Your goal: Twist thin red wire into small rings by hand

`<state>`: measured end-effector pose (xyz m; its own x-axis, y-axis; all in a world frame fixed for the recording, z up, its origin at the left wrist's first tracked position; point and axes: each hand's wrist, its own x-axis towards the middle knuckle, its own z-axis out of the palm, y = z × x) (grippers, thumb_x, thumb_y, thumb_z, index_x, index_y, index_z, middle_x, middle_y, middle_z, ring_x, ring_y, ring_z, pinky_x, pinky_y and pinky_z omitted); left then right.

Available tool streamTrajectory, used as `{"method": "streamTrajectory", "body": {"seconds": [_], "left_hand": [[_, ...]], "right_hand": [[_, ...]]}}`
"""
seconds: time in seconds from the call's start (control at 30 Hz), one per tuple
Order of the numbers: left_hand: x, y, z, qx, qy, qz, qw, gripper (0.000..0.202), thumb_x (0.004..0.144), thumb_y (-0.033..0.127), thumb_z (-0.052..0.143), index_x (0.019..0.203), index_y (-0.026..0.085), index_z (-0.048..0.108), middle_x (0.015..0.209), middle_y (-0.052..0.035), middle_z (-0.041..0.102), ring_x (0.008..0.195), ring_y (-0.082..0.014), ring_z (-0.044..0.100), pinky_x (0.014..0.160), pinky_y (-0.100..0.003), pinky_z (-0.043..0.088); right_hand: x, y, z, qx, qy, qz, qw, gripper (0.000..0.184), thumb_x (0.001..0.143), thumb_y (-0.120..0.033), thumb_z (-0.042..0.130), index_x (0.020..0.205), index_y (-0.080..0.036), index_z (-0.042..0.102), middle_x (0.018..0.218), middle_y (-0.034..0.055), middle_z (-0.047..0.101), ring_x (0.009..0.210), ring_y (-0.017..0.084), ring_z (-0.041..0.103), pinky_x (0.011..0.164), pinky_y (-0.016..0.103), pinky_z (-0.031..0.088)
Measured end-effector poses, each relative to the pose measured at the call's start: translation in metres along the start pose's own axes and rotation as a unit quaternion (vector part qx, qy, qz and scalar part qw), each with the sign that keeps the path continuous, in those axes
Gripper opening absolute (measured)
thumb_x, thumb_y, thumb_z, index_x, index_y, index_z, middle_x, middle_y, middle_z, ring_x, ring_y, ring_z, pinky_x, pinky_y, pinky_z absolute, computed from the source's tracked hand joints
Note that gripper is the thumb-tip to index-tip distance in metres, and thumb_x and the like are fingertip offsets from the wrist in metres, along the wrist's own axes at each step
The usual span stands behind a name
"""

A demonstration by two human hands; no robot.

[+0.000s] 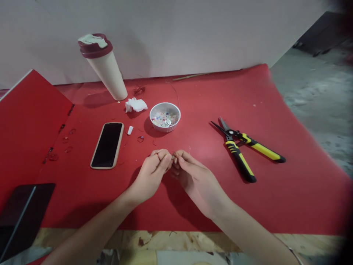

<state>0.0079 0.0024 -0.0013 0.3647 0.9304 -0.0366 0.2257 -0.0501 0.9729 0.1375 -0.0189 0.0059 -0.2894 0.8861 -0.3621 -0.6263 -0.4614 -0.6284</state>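
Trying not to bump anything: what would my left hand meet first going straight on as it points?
Most likely your right hand: its fingertips lie just ahead, with a small piece between; depth is unclear.

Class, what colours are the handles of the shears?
The handles are black and yellow, seen best in the head view.

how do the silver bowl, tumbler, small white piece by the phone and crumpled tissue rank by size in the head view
Largest to smallest:
1. tumbler
2. silver bowl
3. crumpled tissue
4. small white piece
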Motion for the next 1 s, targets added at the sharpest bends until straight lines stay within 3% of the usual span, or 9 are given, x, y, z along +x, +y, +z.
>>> {"method": "streamTrajectory", "body": {"seconds": [0.13,0.47,0.73,1.0], "left_hand": [[0.0,0.001,0.003,-0.011,0.0,-0.008,1.0,0.034,0.093,0.029,0.03,0.061,0.02,0.026,0.058,0.004,0.03,0.055,-0.0109,0.03,0.056,-0.026,0.03],[-0.005,0.0,0.006,0.163,0.029,0.075,0.983,0.033,0.094,0.026,0.028,0.061,0.02,0.028,0.063,0.0006,0.04,0.068,-0.0159,0.037,0.071,-0.032,0.035],[-0.007,-0.003,0.011,0.262,0.051,0.167,0.949,0.024,0.092,0.014,0.027,0.07,0.021,0.034,0.065,0.0015,0.042,0.066,-0.015,0.039,0.072,-0.032,0.036],[-0.009,-0.001,0.011,0.308,0.063,0.209,0.926,0.022,0.089,0.009,0.028,0.072,0.02,0.036,0.065,0.0007,0.046,0.065,-0.0157,0.041,0.071,-0.033,0.035]], "right_hand": [[0.0,0.002,-0.001,-0.008,0.021,0.001,1.0,0.015,0.084,-0.024,0.053,0.07,-0.02,0.054,0.074,-0.0008,0.043,0.07,0.014,0.037,0.071,0.029,0.034],[-0.004,0.011,0.009,-0.052,0.1,-0.028,0.993,0.02,0.078,-0.035,0.059,0.066,-0.023,0.048,0.072,-0.0019,0.042,0.074,0.016,0.038,0.073,0.03,0.034],[-0.008,0.022,0.006,-0.105,0.107,-0.061,0.987,0.018,0.086,-0.038,0.051,0.074,-0.025,0.049,0.073,-0.0024,0.043,0.073,0.016,0.037,0.07,0.028,0.033],[-0.01,0.028,0.007,-0.122,0.097,-0.083,0.984,0.019,0.088,-0.041,0.047,0.076,-0.026,0.048,0.075,-0.0025,0.045,0.075,0.016,0.04,0.072,0.028,0.036]]}}
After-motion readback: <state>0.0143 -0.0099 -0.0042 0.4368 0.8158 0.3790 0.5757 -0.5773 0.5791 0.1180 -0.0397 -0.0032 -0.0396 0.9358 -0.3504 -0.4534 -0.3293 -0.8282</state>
